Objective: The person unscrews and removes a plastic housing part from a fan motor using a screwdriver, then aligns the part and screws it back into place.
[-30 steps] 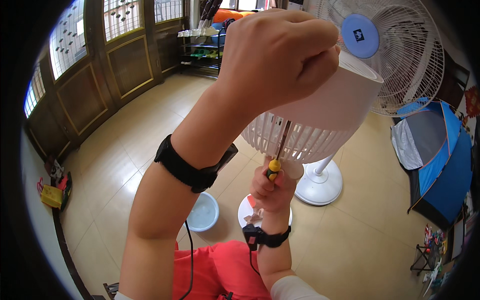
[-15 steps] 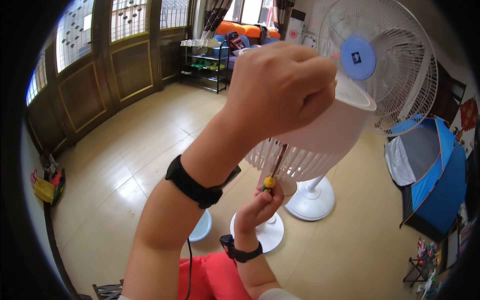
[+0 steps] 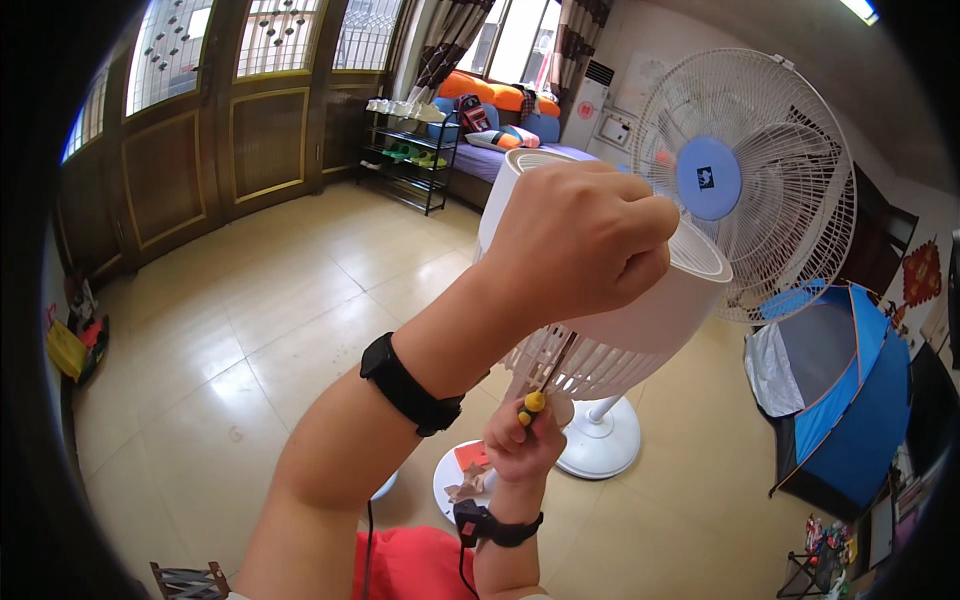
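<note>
Two hands in the head view, both on one job. My left hand (image 3: 575, 245) is raised near the lens, fingers curled tight over the rim of a white fan housing (image 3: 640, 325), holding it tilted above the floor. Beneath its slotted grille, my right hand (image 3: 520, 448) has its fingers wrapped around a screwdriver (image 3: 535, 402) with a yellow-tipped handle, shaft angled up into the slots. Black bands sit on both wrists. Behind the housing stands a white pedestal fan (image 3: 745, 180), its round base (image 3: 600, 450) on the tiled floor (image 3: 260, 330). A blue tent (image 3: 850, 400) lies to the right.
</note>
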Tool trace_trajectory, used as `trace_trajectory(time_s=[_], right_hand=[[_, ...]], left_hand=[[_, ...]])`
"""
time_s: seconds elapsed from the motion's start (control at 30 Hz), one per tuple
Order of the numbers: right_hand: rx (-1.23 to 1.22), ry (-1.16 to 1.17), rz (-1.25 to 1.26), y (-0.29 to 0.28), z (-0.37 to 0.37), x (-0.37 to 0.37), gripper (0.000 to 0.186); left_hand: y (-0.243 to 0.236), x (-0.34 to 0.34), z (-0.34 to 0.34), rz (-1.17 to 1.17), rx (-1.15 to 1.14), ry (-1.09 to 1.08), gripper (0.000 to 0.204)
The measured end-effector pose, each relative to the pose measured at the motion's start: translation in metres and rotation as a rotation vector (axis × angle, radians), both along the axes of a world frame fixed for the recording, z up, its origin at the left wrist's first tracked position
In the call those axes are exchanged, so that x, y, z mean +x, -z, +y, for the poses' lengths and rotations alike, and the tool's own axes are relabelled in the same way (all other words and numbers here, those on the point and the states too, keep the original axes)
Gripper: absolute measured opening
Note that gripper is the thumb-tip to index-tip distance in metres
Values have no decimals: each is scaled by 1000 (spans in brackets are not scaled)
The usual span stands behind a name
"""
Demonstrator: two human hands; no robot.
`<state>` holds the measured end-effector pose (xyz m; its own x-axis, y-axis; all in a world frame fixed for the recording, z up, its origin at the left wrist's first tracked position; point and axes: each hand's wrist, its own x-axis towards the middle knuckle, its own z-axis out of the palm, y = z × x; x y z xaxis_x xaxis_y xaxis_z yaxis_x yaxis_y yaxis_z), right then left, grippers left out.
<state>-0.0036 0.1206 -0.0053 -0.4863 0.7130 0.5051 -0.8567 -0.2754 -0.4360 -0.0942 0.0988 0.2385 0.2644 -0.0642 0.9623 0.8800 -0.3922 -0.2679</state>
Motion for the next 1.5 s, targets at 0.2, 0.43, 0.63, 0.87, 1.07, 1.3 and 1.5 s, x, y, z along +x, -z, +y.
trace_trajectory(time_s=[0.2, 0.43, 0.63, 0.87, 1.07, 1.3, 1.5], right_hand=[[-46, -490, 97, -5, 1, 1, 35], [279, 1214, -306, 11, -42, -32, 33], [189, 1313, -210, -1, -36, -49, 27], [77, -407, 130, 7, 13, -5, 31], [99, -245, 144, 0, -6, -13, 31], [93, 1241, -149, -9, -37, -51, 32], [89, 283, 122, -3, -18, -28, 29]], left_hand=[[1, 0, -1, -8, 3, -14, 20], [2, -1, -4, 0, -6, -46, 19], [4, 0, 0, -20, 6, -20, 17], [4, -4, 1, -6, 46, 24, 14], [5, -3, 4, -8, 55, 25, 16], [4, -1, 2, -10, 64, 23, 18], [6, -3, 0, -3, 25, -15, 17]])
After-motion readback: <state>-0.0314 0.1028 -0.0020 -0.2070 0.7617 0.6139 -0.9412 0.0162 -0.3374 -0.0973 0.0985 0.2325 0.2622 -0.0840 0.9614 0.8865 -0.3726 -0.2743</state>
